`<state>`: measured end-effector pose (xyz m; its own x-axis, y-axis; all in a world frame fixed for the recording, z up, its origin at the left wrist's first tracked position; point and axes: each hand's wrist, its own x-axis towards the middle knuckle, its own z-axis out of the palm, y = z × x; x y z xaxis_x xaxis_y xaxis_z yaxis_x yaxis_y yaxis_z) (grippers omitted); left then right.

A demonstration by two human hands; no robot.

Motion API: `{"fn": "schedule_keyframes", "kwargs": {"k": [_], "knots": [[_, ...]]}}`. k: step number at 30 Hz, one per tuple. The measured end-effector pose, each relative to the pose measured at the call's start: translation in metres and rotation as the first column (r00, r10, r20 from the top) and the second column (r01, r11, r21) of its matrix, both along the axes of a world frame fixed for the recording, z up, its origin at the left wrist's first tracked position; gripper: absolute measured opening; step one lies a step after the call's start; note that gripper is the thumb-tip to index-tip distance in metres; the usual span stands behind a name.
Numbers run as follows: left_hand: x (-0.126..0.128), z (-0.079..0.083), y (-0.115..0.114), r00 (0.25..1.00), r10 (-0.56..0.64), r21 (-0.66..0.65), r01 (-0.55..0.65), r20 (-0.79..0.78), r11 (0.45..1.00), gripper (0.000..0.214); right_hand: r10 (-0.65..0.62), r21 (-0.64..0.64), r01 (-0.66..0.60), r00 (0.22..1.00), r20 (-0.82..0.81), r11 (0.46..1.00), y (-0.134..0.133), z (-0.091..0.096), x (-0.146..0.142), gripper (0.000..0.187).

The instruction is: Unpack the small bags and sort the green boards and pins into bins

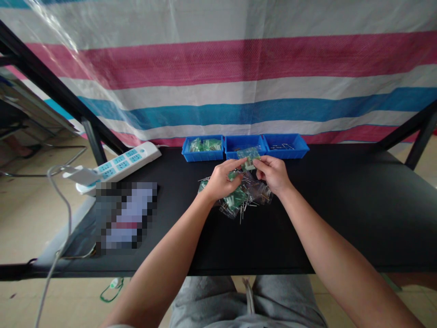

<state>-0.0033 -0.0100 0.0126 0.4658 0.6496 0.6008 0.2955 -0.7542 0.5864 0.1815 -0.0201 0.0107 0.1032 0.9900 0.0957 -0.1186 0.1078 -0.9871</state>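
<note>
Lying on the black tabletop [355, 214], loose metal pins [241, 213] edge a heap of bags [236, 198]; over it, the right hand [274, 174] pinches a clear packet [250, 158], the left hand [222, 181] at its edge, grip unclear; beyond stand three blue bins [232, 155].

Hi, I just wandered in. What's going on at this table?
Someone is handling a small clear packet with bare hands: the right hand pinches it, and the left hand's fingertips are at its other side. Below lies a loose pile of similar packets and thin metal pieces. Behind stand three blue bins; the left bin holds packets with green in them, the right bin a few thin metal pieces.
</note>
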Motion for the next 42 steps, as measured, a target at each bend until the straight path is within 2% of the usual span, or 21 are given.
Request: {"fn": "schedule_keyframes", "kwargs": {"k": [3, 6, 9, 11, 14, 17, 20, 22, 29, 36, 42], "knots": [[0.0, 0.0, 0.0, 0.999, -0.029, -0.005, 0.029, -0.026, 1.0, 0.044, -0.001, -0.001, 0.001, 1.0, 0.011, 1.0, 0.0, 0.001, -0.001, 0.036], [0.0, 0.0, 0.0, 0.999, -0.01, 0.005, 0.01, -0.045, 1.0, 0.041, -0.006, -0.01, 0.007, 0.999, 0.033, 1.0, 0.0, 0.0, -0.002, 0.036], [-0.002, 0.0, 0.003, 0.995, 0.075, 0.053, -0.072, -0.07, 0.996, 0.042, -0.042, -0.016, 0.042, 0.999, 0.034, 0.999, 0.002, -0.001, 0.0, 0.035], [-0.007, 0.001, 0.007, 0.977, 0.195, 0.094, -0.187, -0.087, 0.978, 0.046, -0.081, -0.013, 0.081, 0.997, 0.014, 0.997, 0.004, -0.001, 0.002, 0.034], [-0.021, 0.003, 0.017, 0.894, 0.436, 0.112, -0.425, -0.103, 0.898, 0.054, -0.135, -0.009, 0.135, 0.99, -0.032, 0.991, 0.006, -0.001, 0.006, 0.031], [-0.037, 0.004, 0.027, 0.741, 0.65, 0.047, -0.652, -0.168, 0.756, 0.061, -0.15, -0.006, 0.15, 0.988, -0.033, 0.989, 0.007, -0.001, 0.009, 0.031], [-0.05, 0.003, 0.033, 0.624, 0.744, -0.027, -0.77, -0.238, 0.637, 0.065, -0.132, 0.006, 0.132, 0.991, 0.031, 0.991, 0.008, -0.002, 0.009, 0.032], [-0.054, 0.002, 0.035, 0.588, 0.761, -0.051, -0.799, -0.273, 0.599, 0.067, -0.109, 0.02, 0.108, 0.991, 0.077, 0.994, 0.008, -0.003, 0.009, 0.032], [-0.056, -0.005, 0.036, 0.535, 0.734, 0.013, -0.804, -0.418, 0.594, 0.069, -0.058, 0.044, 0.052, 0.986, 0.157, 0.998, 0.006, -0.005, 0.009, 0.033], [-0.052, -0.006, 0.028, 0.462, 0.773, 0.061, -0.841, -0.435, 0.537, 0.067, -0.036, 0.09, 0.014, 0.97, 0.241, 0.996, 0.004, -0.005, 0.008, 0.035], [-0.054, -0.005, 0.03, 0.47, 0.739, 0.096, -0.811, -0.482, 0.578, 0.064, -0.041, 0.124, 0.003, 0.951, 0.307, 0.992, 0.0, -0.003, 0.005, 0.037]]}}
